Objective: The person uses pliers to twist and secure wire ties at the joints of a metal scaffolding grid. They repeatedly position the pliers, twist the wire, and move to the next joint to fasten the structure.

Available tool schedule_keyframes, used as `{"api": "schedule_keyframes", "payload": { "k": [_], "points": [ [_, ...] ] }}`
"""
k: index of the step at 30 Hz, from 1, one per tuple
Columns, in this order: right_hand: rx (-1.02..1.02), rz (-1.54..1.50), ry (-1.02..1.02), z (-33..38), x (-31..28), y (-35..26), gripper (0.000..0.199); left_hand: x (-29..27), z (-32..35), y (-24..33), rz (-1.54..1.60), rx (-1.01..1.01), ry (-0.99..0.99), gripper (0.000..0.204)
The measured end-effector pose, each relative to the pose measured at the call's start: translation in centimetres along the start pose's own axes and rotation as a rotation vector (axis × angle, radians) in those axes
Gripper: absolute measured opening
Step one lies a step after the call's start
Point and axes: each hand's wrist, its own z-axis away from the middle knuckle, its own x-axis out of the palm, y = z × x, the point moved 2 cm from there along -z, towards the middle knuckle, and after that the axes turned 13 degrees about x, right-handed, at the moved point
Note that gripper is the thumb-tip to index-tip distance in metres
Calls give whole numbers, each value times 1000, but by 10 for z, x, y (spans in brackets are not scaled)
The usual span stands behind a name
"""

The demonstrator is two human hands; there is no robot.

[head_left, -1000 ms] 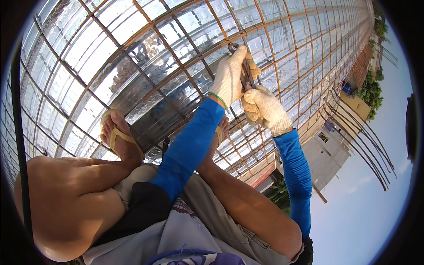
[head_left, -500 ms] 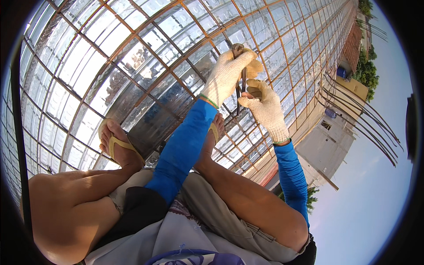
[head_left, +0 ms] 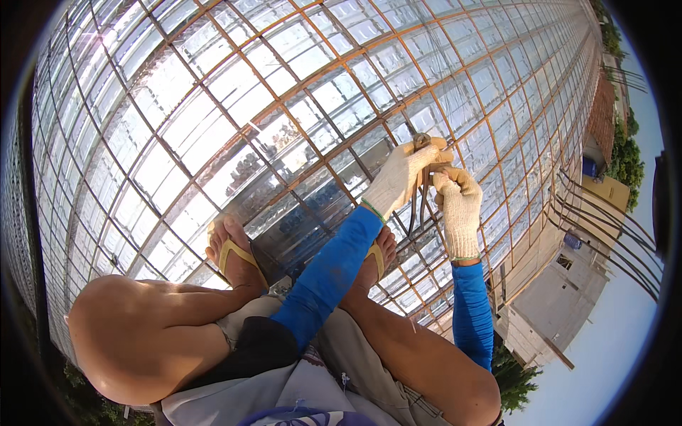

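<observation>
My left hand (head_left: 406, 176), in a cream knit glove with a blue sleeve, is closed round dark metal pincers (head_left: 413, 213). The tool's rounded head shows just above the fingers, and its handles hang down below the palm. My right hand (head_left: 460, 206), gloved the same way, is beside it with fingers curled and pinched close to the left fingertips. What lies between those right fingers is hidden. Both hands are over a mesh of rusty reinforcing bars (head_left: 334, 150), near a bar crossing.
Shiny ribbed metal sheeting (head_left: 213, 106) lies under the mesh. My feet in yellow flip-flops (head_left: 234, 250) rest on it. Bent bar ends (head_left: 604, 227) stick out at the right edge, with a grey building (head_left: 558, 298) beyond.
My right hand has risen from beside the pincers' handles to just by my left fingers and curled in. The whole view has shifted, with both hands now lower and further right in it.
</observation>
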Motion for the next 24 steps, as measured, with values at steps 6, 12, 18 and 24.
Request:
{"api": "schedule_keyframes", "payload": {
  "k": [6,12,18,24],
  "points": [
    [-410,223,494,-30,-52,-13,13,-7,9,-2,-685,-73,4,41],
    [-419,1,436,-86,-76,-10,14,-14,5,-6,-1273,233,43,48],
    [-469,-154,365,-37,-46,-31,14,51,1,-7,-1288,467,17,52],
    [-604,290,473,26,-42,-34,19,91,-1,14,-568,182,111,30]
  ]
}}
